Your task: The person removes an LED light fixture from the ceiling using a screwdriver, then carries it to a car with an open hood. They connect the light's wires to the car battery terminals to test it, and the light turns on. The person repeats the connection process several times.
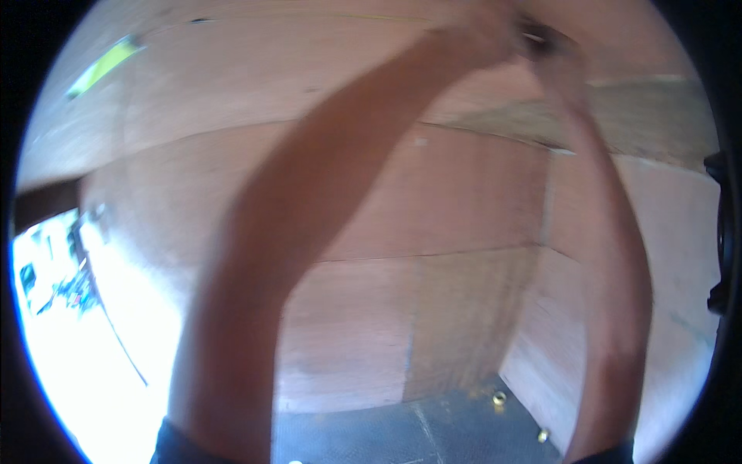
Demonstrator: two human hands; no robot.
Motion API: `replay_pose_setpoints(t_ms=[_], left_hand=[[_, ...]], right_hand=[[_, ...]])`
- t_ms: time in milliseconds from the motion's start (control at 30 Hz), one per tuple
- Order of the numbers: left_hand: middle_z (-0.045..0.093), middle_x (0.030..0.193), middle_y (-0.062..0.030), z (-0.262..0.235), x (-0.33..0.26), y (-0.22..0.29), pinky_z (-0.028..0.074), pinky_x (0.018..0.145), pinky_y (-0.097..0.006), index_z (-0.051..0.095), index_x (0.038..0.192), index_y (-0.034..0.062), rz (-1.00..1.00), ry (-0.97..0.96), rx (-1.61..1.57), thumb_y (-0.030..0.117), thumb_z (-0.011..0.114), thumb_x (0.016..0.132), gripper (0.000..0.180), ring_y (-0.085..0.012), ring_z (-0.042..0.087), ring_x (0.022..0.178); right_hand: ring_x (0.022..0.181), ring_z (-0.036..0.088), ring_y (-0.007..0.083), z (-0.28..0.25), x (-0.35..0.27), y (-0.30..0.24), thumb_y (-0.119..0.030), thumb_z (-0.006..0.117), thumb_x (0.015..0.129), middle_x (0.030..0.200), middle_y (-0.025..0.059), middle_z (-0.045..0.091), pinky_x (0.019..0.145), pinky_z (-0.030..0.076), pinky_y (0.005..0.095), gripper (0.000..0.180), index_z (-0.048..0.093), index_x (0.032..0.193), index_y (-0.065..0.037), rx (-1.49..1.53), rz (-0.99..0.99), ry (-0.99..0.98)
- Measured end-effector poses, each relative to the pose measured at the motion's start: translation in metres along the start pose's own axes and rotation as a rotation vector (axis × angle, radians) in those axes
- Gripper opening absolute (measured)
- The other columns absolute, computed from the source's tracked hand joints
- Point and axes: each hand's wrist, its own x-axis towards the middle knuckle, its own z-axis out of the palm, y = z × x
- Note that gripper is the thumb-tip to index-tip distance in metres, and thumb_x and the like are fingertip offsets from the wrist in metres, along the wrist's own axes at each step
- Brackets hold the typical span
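Note:
Both my arms are raised overhead toward the plywood ceiling panel (255, 69). My left hand (487, 35) is at the top edge of the head view, smeared by motion, so its fingers cannot be made out. Close beside it, my right hand (563, 66) appears closed around a small dark object (537, 37) with a bright glint. Blur hides what kind of thing it is. This object lies between the two hands, near the ceiling surface.
Plywood walls (464, 185) meet in a corner at the right. Two small round brass-coloured pieces, a nearer one (543, 435) and a farther one (499, 398), lie on the dark floor (371, 437). A yellow-green strip (104, 68) is at upper left, above a bright opening (62, 309).

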Motion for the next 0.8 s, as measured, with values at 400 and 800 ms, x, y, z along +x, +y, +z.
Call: replay_pose_setpoints(t_ms=[400,800], left_hand=[[0.074,0.094,-0.0164,-0.169,-0.056,0.087,0.059,0.073,-0.046,0.077,0.085,0.004,-0.069,-0.963,-0.007,0.021,0.065,0.089,0.021,-0.0326,0.074,0.085],[0.071,0.101,-0.0217,-0.399,-0.174,0.129,0.058,0.083,-0.048,0.069,0.12,-0.0015,-0.364,-1.127,0.06,0.023,0.061,0.099,0.034,-0.0301,0.073,0.095]], right_hand=[[0.099,0.068,0.0188,0.002,-0.102,-0.049,-0.014,0.06,0.101,0.104,0.0109,0.068,0.093,0.051,0.0335,0.039,0.062,0.139,-0.011,0.361,0.296,-0.053],[0.08,0.062,0.013,0.057,-0.28,-0.331,-0.033,0.065,0.103,0.094,0.0023,0.072,0.078,0.052,0.0331,0.031,0.073,0.114,-0.005,1.106,0.196,-0.761]])
